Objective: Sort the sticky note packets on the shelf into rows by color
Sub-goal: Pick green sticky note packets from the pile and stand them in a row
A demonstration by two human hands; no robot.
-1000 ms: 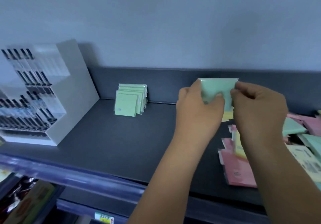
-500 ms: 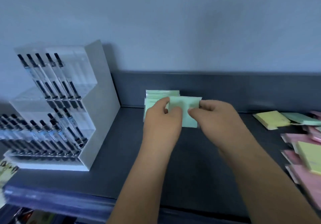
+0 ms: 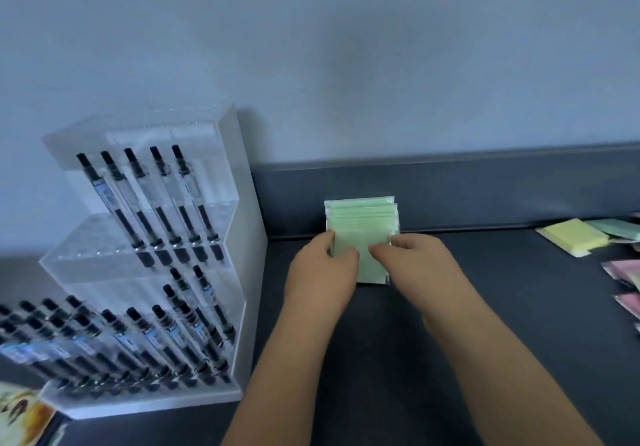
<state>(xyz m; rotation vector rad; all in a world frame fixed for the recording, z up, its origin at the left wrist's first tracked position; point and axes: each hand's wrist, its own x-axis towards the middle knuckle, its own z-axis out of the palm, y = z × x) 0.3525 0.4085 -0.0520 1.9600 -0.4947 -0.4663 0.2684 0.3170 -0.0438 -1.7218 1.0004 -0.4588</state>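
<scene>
green packet [image 3: 360, 255] pinched at its sides by left hand [image 3: 320, 277] and right hand [image 3: 414, 265], against green row [image 3: 362, 213] at shelf [image 3: 519, 307] back edge.

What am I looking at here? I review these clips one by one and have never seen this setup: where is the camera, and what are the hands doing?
There is no machine. The single picture comes from a camera worn on a person's head, looking down at their bare hands over a dark shelf. The left hand and right hand together grip a green packet at the front of a green row standing against the back ledge. Left of it is a clear pen display. At the right edge lie loose packets: a yellow packet, with green and pink ones partly cut off.
</scene>
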